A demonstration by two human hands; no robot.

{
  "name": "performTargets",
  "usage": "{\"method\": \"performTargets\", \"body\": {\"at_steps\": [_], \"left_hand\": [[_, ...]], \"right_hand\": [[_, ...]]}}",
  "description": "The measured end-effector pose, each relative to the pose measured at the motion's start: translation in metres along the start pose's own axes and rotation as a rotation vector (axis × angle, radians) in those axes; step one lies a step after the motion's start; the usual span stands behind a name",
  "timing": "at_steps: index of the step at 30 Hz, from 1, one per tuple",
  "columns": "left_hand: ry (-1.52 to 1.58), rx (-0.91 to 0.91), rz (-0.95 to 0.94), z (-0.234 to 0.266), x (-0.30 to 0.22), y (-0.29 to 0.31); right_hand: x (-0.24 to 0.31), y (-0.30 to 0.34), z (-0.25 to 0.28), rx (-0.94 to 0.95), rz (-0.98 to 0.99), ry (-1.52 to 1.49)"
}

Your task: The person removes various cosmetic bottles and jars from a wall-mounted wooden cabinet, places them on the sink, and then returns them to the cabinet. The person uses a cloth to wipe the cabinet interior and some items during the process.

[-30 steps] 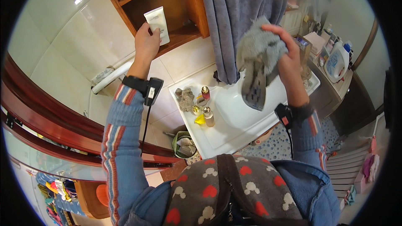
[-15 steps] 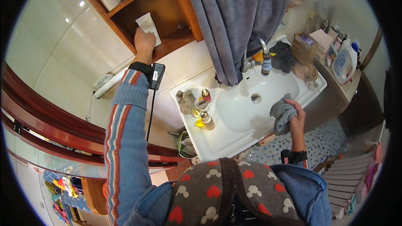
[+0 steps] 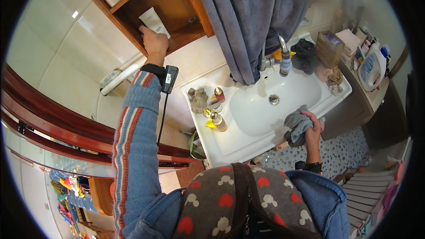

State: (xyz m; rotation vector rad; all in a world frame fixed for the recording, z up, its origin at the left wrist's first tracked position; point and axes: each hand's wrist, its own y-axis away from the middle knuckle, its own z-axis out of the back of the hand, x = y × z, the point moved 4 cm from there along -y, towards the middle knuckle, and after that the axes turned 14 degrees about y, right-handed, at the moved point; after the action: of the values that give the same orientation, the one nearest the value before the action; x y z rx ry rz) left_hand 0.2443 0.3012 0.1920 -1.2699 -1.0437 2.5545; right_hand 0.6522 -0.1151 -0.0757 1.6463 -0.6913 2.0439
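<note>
My left hand (image 3: pixel 154 42) reaches into the lower compartment of a wooden wall cabinet (image 3: pixel 201 6). A white squeeze tube (image 3: pixel 154 21) leans there right beside it. The hand covers the tube's lower end, and one finger is stretched out apart from the tube, toward the compartment's left side. Whether the hand touches the tube is hard to see. My right hand (image 3: pixel 313 128) is closed around a crumpled grey cloth (image 3: pixel 297 125), held over the front edge of a white washbasin (image 3: pixel 245 144).
Several small bottles (image 3: pixel 218 121) and a crumpled beige cloth (image 3: pixel 198 100) lie on the basin's left ledge. A faucet (image 3: pixel 284 57) and a dark cloth (image 3: pixel 304 56) are at the back. A grey curtain (image 3: pixel 248 22) hangs behind. A detergent jug (image 3: pixel 374 68) stands at the right.
The white tube's top has tipped left, and my left hand has shifted slightly across its lower end. My right hand still holds the grey cloth, which has changed shape a little. The view has shifted slightly.
</note>
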Motion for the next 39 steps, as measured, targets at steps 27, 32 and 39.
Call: {"method": "performTargets", "body": {"at_steps": [27,32,39], "left_hand": [[-0.352,0.529,-0.772,0.007,-0.028,0.039],[-0.38,0.506,-0.775,0.004,-0.01,0.028],[-0.428,0.575,-0.683,0.008,0.0,0.02]], "right_hand": [[-0.021,0.001,-0.019,0.123,0.002,-0.045],[-0.019,0.007,-0.011,0.108,-0.005,-0.029],[-0.013,0.016,-0.012,0.092,-0.005,-0.024]]}}
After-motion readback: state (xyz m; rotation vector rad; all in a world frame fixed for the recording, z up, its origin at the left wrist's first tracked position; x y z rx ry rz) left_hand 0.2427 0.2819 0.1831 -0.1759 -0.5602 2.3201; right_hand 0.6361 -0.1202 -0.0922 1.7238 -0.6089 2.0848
